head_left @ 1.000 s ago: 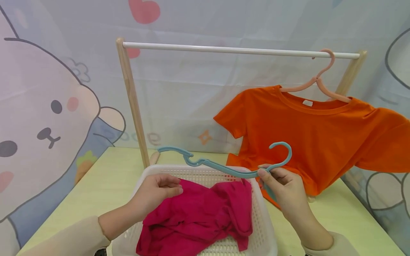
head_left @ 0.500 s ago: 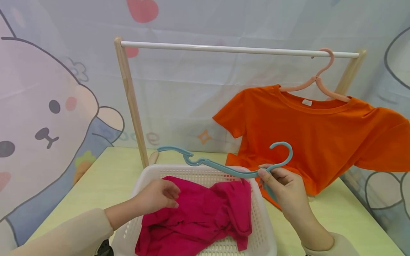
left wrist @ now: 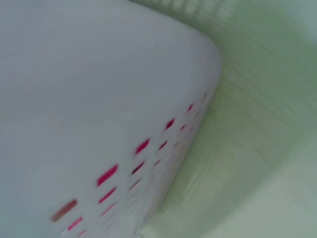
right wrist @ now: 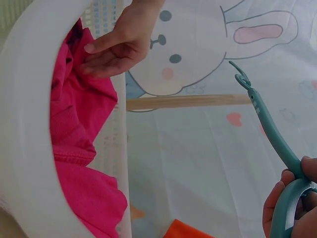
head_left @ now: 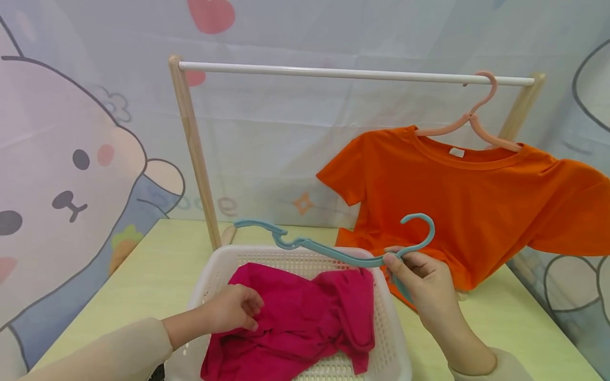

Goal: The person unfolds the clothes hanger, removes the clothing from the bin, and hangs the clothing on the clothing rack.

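My right hand [head_left: 421, 280] pinches a light-blue plastic clothes hanger [head_left: 343, 255] near the base of its hook, and one arm reaches out to the left above the basket. Over the left part of a crumpled magenta garment [head_left: 305, 312] is my left hand [head_left: 233, 309], its fingers loosely bent and holding nothing. Whether those fingertips touch the cloth I cannot tell. The garment lies in a white perforated basket [head_left: 405, 349]. In the left wrist view only the basket's outside [left wrist: 99, 89] and the table appear; the hand is out of that view.
Behind the basket stands a rack with wooden posts [head_left: 193, 143] and a white rail [head_left: 333, 73]. An orange T-shirt [head_left: 448, 206] hangs at its right end on a pink hanger [head_left: 486, 95]. All stands on a pale yellow table [head_left: 143, 280] before a cartoon-printed backdrop.
My left hand has moved down and slightly left, closer to the magenta garment. The right hand and the blue hanger have stayed almost still.
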The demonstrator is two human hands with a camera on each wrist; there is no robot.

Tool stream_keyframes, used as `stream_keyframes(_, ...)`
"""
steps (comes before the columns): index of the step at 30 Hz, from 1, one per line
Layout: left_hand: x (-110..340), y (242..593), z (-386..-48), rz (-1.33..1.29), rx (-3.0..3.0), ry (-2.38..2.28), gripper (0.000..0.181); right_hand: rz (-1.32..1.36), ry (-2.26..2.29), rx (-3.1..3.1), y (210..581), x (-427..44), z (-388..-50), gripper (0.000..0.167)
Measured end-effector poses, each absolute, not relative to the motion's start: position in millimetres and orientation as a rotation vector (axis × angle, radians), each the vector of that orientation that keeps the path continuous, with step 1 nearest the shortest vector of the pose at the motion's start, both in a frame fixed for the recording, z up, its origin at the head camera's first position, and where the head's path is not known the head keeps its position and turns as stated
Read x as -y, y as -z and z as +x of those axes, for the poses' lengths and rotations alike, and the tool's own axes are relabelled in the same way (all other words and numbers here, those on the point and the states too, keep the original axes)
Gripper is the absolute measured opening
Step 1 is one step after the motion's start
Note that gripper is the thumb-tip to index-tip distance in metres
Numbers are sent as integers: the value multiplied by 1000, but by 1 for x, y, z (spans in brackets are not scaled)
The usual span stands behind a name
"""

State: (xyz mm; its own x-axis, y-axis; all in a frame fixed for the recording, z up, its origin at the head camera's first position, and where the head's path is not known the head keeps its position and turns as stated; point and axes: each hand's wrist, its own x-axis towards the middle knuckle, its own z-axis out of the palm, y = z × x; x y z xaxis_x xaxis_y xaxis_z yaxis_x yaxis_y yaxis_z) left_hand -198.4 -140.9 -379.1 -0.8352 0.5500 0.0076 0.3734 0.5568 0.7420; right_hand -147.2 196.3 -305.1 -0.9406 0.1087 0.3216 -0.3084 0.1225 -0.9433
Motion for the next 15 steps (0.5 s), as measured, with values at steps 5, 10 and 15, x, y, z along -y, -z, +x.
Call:
stream_keyframes(5, 141, 386, -200, 793, -2557, -1125, 28, 191, -1880, 2094, 306, -197, -147, 7)
stream_keyframes(10, 143, 394, -201, 843, -2577, -1048, 25, 181, -1868, 2099, 307, -199, -146, 8)
stream_keyframes(15, 144, 399, -200, 891, -2590, -1008, 22, 190, -1863, 2092, 308, -201, -147, 8)
